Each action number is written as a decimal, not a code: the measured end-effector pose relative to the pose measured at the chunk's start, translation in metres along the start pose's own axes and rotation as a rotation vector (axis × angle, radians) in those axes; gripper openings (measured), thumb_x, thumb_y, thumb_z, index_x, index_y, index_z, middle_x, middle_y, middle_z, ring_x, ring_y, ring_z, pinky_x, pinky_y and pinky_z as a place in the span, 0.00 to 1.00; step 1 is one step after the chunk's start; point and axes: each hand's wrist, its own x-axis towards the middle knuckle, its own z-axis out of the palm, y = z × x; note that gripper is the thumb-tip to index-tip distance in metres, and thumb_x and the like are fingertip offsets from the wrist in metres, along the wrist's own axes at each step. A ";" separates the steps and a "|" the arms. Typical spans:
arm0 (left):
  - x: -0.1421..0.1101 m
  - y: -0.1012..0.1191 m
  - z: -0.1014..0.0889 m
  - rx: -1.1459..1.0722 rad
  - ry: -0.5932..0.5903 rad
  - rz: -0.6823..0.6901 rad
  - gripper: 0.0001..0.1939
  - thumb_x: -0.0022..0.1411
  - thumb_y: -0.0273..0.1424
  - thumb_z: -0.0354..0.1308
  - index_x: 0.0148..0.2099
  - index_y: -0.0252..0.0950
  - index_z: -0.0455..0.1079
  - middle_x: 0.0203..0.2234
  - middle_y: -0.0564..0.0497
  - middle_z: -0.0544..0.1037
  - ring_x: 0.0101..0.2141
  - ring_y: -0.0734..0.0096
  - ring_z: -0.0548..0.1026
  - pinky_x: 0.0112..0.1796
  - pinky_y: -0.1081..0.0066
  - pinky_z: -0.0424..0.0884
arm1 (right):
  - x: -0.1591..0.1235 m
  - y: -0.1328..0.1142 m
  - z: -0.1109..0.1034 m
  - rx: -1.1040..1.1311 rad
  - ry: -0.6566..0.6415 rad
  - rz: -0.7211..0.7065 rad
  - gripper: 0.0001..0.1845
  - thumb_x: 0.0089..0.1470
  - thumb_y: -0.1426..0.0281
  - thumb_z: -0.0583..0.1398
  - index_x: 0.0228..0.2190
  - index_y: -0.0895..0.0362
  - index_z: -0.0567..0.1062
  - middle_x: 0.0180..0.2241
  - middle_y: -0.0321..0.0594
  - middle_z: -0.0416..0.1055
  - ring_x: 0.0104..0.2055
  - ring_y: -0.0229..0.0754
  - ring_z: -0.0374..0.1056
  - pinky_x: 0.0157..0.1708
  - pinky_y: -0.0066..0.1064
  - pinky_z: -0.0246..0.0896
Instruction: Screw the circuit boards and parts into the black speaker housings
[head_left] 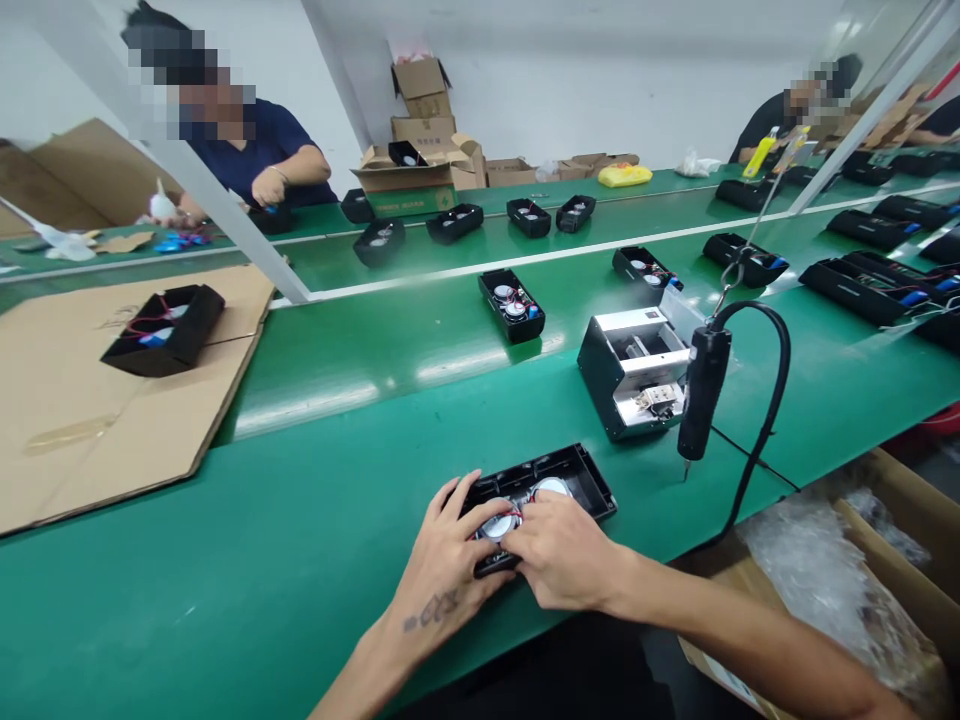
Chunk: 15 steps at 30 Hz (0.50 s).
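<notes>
A black plastic speaker housing (581, 480) lies open side up on the green bench in front of me. Two round silver-backed speakers (553, 487) sit inside it, with red wires (516, 512) beside them. My left hand (442, 550) is wrapped round the housing's left end, some fingers over its far edge and others reaching inside. Inside the housing, near the left speaker, my right hand (562, 550) has its fingers pinched together. What those fingertips hold is hidden.
A black electric screwdriver (703, 395) hangs at right, beside a metal-and-black box fixture (637, 370). Flattened cardboard (97, 430) with another housing (165, 330) lies left. More housings (512, 305) stand on the green conveyor belt. Two people work across the line. A carton with plastic bags (817, 560) is below right.
</notes>
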 end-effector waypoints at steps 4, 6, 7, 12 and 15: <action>-0.004 0.007 0.004 0.014 0.044 0.010 0.12 0.59 0.39 0.77 0.45 0.50 0.84 0.58 0.56 0.83 0.71 0.38 0.65 0.68 0.37 0.63 | -0.007 -0.001 0.020 -0.053 0.285 -0.067 0.06 0.56 0.78 0.60 0.31 0.59 0.78 0.29 0.44 0.79 0.33 0.46 0.74 0.36 0.39 0.59; -0.006 0.009 0.008 0.025 0.065 0.016 0.12 0.56 0.41 0.78 0.41 0.47 0.83 0.59 0.56 0.83 0.71 0.37 0.64 0.68 0.38 0.62 | -0.009 -0.003 0.027 -0.072 0.398 -0.096 0.08 0.56 0.79 0.59 0.29 0.58 0.77 0.26 0.41 0.77 0.30 0.44 0.70 0.35 0.38 0.58; -0.008 0.010 0.010 0.037 0.073 0.021 0.13 0.55 0.41 0.79 0.39 0.46 0.82 0.59 0.57 0.83 0.71 0.37 0.64 0.69 0.39 0.61 | -0.010 -0.004 0.029 -0.078 0.442 -0.105 0.09 0.56 0.80 0.58 0.29 0.57 0.76 0.26 0.40 0.76 0.29 0.44 0.68 0.35 0.38 0.58; -0.016 0.015 0.018 0.095 0.121 0.047 0.14 0.55 0.40 0.79 0.39 0.42 0.79 0.59 0.56 0.82 0.74 0.40 0.59 0.74 0.44 0.52 | -0.015 -0.010 0.034 -0.080 0.532 -0.081 0.14 0.59 0.82 0.54 0.27 0.56 0.73 0.24 0.38 0.72 0.27 0.42 0.64 0.35 0.37 0.57; -0.019 0.020 0.017 0.117 0.130 0.052 0.11 0.59 0.37 0.76 0.40 0.41 0.80 0.60 0.52 0.82 0.76 0.40 0.56 0.75 0.44 0.51 | -0.018 -0.013 0.035 -0.075 0.497 -0.058 0.14 0.61 0.81 0.54 0.28 0.56 0.73 0.25 0.38 0.73 0.27 0.43 0.65 0.36 0.38 0.59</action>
